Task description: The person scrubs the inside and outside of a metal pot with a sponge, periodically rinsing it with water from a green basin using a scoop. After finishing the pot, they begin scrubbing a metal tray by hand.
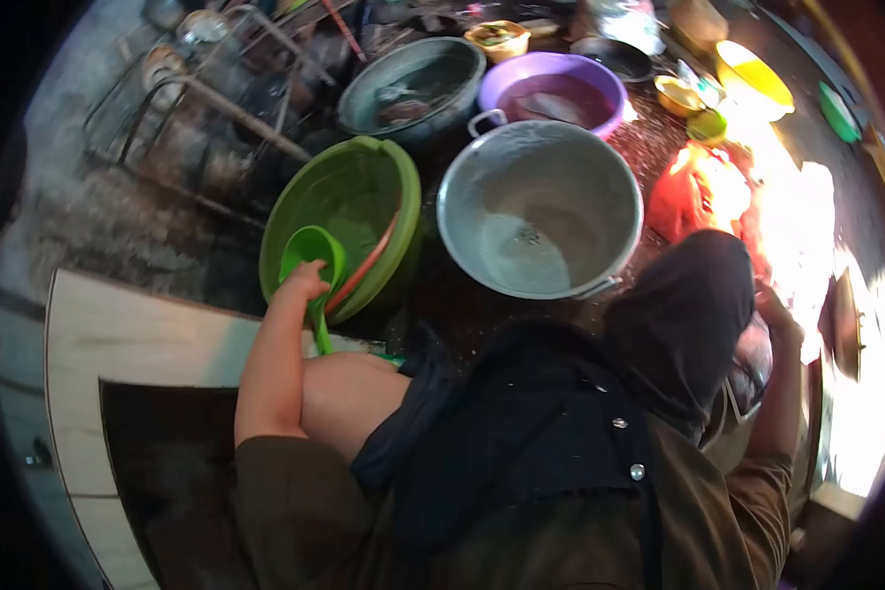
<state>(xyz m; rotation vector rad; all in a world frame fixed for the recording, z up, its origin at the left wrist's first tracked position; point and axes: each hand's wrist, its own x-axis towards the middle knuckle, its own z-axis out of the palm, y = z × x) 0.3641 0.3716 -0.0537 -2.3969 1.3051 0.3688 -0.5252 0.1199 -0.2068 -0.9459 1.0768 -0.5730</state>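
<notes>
My left hand (310, 279) is closed on a bright green water dipper (311, 246) at the near left rim of a big green basin (400, 187). The dipper's handle hangs down towards my leg. A reddish-orange curved edge (372, 258) shows inside the basin. My right hand (775, 307) is beside my right knee, close to a bright orange-red plastic bag (700, 192); its fingers are partly hidden, so I cannot see what they hold. In front of me stands a large metal pot (600, 221) with a little cloudy liquid at the bottom.
Behind the pot stand a purple basin (600, 79) with reddish water and a dark grey-green tub (364, 88) with something soaking. Yellow bowls (754, 79) and a black pan (615, 59) lie at the far right. A metal rack (236, 116) occupies the far left.
</notes>
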